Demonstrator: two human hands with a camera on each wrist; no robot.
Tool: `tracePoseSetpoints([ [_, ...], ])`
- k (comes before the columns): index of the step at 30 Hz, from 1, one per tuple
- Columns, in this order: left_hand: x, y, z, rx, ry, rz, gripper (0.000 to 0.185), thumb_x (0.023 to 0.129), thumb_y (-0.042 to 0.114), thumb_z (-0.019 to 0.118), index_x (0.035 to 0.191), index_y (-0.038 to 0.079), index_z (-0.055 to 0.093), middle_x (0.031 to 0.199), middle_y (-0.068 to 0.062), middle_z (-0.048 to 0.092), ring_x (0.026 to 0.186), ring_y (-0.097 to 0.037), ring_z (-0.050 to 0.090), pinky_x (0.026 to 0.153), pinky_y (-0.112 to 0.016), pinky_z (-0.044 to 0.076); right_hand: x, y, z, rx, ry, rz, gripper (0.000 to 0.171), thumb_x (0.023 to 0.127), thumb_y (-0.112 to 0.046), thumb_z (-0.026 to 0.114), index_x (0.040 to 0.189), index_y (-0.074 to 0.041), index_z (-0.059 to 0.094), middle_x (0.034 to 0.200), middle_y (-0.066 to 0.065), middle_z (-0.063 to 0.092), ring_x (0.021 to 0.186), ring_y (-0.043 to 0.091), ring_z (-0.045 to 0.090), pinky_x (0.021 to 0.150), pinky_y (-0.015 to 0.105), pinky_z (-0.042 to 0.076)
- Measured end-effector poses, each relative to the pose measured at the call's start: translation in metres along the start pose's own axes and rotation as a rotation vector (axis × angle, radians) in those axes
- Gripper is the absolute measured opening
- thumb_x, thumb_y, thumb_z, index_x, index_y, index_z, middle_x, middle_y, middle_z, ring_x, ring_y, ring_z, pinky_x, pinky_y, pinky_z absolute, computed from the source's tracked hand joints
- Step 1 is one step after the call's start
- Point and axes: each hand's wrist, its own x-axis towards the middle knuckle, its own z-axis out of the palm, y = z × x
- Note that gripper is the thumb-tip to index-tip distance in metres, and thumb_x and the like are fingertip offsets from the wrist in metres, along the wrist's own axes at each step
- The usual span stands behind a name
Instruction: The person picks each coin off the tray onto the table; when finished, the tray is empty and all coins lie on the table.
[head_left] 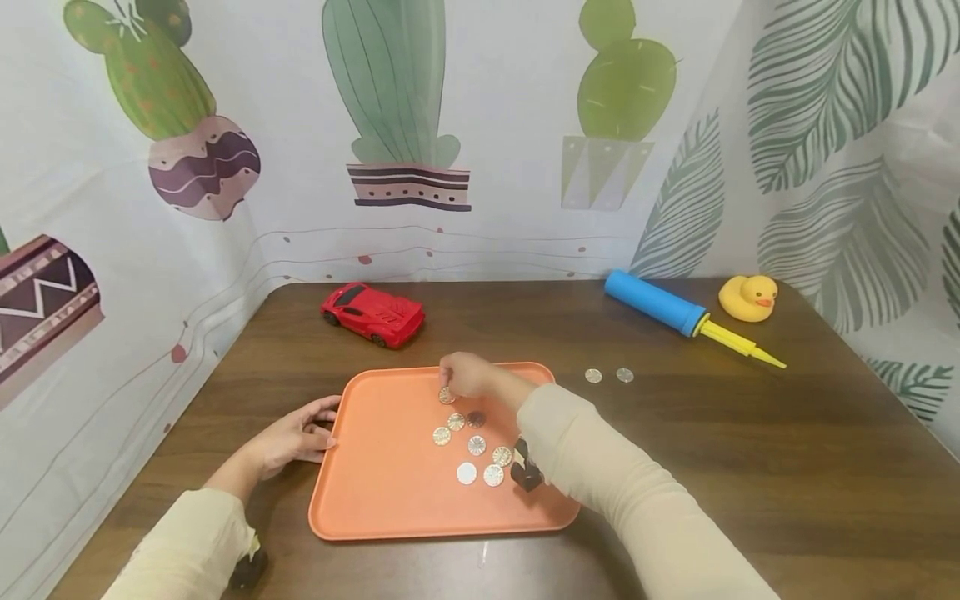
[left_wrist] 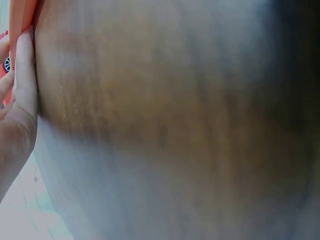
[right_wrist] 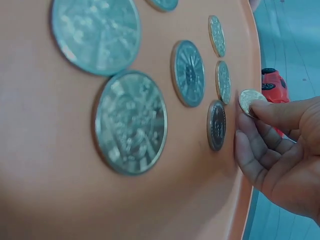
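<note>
My right hand (head_left: 467, 375) pinches a coin (right_wrist: 251, 101) between thumb and fingers, over the far part of the orange tray (head_left: 390, 483). In the right wrist view the other fingers curl close to the tray surface. Several silvery and gold coins lie flat on the tray, among them a gold coin (head_left: 442, 436), a darker coin (head_left: 476, 419) and a pale coin (head_left: 467, 473). At the tray's left edge rests my left hand (head_left: 288, 433), its fingertips against the outer rim. One of its fingers (left_wrist: 26, 70) lies straight along the rim in the left wrist view.
Two coins, a left one (head_left: 593, 376) and a right one (head_left: 625, 375), lie on the wooden table (head_left: 750, 467) right of the tray. Behind stand a red toy car (head_left: 373, 315), a blue and yellow hand pump (head_left: 660, 304) and a yellow rubber duck (head_left: 747, 298).
</note>
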Motion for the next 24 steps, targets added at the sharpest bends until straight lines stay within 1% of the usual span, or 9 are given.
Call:
tracePoseSetpoints([
  [4, 0.000, 0.001, 0.000, 0.006, -0.002, 0.003, 0.071, 0.080, 0.001, 0.056, 0.134, -0.006, 0.010, 0.117, -0.025, 0.027, 0.087, -0.019, 0.051, 0.072, -0.040, 0.047, -0.006, -0.001, -0.004, 0.082, -0.007, 0.012, 0.017, 0.069, 0.011, 0.053, 0.074, -0.004, 0.051, 0.064, 0.001, 0.050, 0.057, 0.012, 0.045, 0.050, 0.019, 0.037],
  [8, 0.000, 0.001, 0.000, 0.005, -0.007, 0.007, 0.072, 0.079, 0.001, 0.055, 0.134, -0.006, 0.010, 0.117, -0.025, 0.028, 0.087, -0.019, 0.050, 0.072, -0.040, 0.047, -0.014, -0.003, -0.010, 0.172, -0.006, 0.004, 0.016, 0.070, 0.010, 0.054, 0.077, -0.003, 0.051, 0.066, 0.005, 0.052, 0.057, 0.012, 0.047, 0.051, 0.020, 0.040],
  [12, -0.001, 0.000, -0.001, 0.008, -0.010, 0.014, 0.072, 0.080, 0.000, 0.055, 0.134, -0.006, 0.008, 0.119, -0.026, 0.027, 0.086, -0.019, 0.049, 0.071, -0.040, 0.047, -0.021, -0.003, -0.016, 0.202, 0.006, -0.020, 0.015, 0.072, 0.007, 0.056, 0.081, -0.004, 0.051, 0.072, 0.007, 0.053, 0.059, 0.012, 0.047, 0.053, 0.021, 0.042],
  [16, -0.001, -0.002, -0.002, 0.014, 0.002, 0.008, 0.073, 0.079, 0.000, 0.055, 0.134, -0.005, 0.008, 0.119, -0.026, 0.026, 0.086, -0.019, 0.049, 0.071, -0.040, 0.047, -0.029, -0.001, -0.023, 0.207, 0.029, -0.039, 0.013, 0.072, 0.003, 0.058, 0.081, -0.005, 0.052, 0.072, 0.005, 0.053, 0.060, 0.012, 0.047, 0.054, 0.022, 0.042],
  [21, -0.001, -0.002, -0.002, 0.019, -0.002, 0.018, 0.074, 0.079, 0.001, 0.056, 0.134, -0.006, 0.007, 0.119, -0.027, 0.025, 0.086, -0.019, 0.049, 0.071, -0.040, 0.047, -0.040, 0.008, -0.030, 0.231, 0.068, -0.026, 0.013, 0.071, 0.001, 0.058, 0.081, -0.005, 0.052, 0.073, 0.004, 0.054, 0.063, 0.013, 0.048, 0.056, 0.024, 0.043],
  [24, 0.001, -0.002, -0.002, 0.023, -0.003, 0.015, 0.074, 0.078, 0.001, 0.056, 0.134, -0.006, 0.008, 0.119, -0.027, 0.026, 0.086, -0.019, 0.049, 0.071, -0.040, 0.047, -0.049, 0.016, -0.035, 0.271, 0.090, -0.009, 0.013, 0.070, 0.001, 0.058, 0.081, -0.005, 0.052, 0.074, 0.005, 0.054, 0.063, 0.015, 0.048, 0.057, 0.027, 0.044],
])
